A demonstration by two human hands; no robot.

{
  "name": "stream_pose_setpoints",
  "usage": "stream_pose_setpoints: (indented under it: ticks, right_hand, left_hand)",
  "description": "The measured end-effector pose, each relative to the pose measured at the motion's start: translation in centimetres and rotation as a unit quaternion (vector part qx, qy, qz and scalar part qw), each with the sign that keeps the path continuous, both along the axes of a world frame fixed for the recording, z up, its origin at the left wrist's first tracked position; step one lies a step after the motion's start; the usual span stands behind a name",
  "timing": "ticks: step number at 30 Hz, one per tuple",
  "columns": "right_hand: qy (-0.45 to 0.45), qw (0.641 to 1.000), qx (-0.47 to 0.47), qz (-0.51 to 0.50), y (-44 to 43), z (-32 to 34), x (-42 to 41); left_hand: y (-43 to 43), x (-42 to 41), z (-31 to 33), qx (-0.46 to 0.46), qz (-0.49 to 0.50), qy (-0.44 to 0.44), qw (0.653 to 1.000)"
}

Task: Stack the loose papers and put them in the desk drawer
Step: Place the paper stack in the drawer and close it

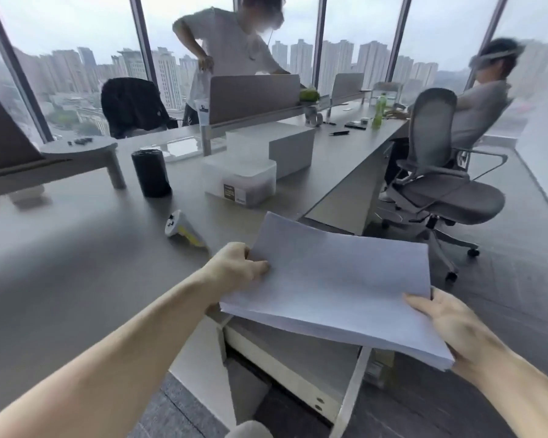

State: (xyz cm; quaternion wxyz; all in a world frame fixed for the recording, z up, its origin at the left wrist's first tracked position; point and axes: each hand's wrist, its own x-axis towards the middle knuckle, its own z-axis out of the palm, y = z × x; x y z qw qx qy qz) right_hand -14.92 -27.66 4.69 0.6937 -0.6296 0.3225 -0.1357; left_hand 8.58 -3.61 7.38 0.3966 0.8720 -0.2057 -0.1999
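Observation:
A thick stack of white papers [336,279] hangs level in the air at the desk's front edge. My left hand [238,267] grips its near-left edge, thumb on top. My right hand [453,324] holds the right corner, fingers underneath. Directly below the stack the desk drawer [348,396] stands pulled open; I see its pale front panel and side rail, and most of its inside is hidden by the papers.
On the grey desk [76,248] lie a white and yellow controller [184,230], a black cylinder [151,172] and clear plastic boxes [239,181]. A grey office chair [437,181] with a seated person stands to the right. Another person stands behind the divider [253,96].

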Motion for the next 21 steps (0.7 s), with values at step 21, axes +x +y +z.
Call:
stream_pose_setpoints:
  ticks: [21]
  right_hand:
    - [0.136, 0.986, -0.023, -0.088, 1.2, -10.0, 11.8]
  left_hand:
    - [-2.4, 1.3, -12.4, 0.245, -0.061, -0.135, 0.958]
